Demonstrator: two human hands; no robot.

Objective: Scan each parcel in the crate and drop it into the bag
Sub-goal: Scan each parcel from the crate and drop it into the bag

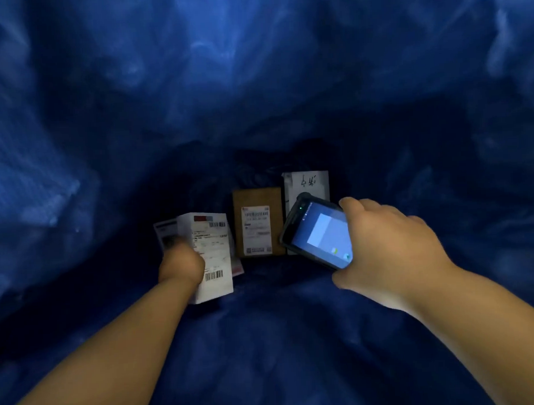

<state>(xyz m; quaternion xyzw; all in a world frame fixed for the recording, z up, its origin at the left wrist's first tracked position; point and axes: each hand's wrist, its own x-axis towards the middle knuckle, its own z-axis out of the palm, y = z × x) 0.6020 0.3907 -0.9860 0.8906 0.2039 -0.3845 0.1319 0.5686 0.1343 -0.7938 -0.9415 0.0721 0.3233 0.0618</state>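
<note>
Left hand (pixel 180 264) reaches down inside the blue bag (pixel 77 178), fingers curled round the left edge of a white parcel (pixel 214 255). The parcel sticks out to the right of the fist, long axis pointing away from the person, label up. Left hand is the nearer one for the drop. Right hand (pixel 388 246) grips the scanner (pixel 317 235), thumb and fingers clamping its sides. A brown box (pixel 258 222) and a white box (pixel 306 182) lie at the bag's bottom. Left fingers are blurred; contact with the bottom is unclear; no crate in view.
</note>
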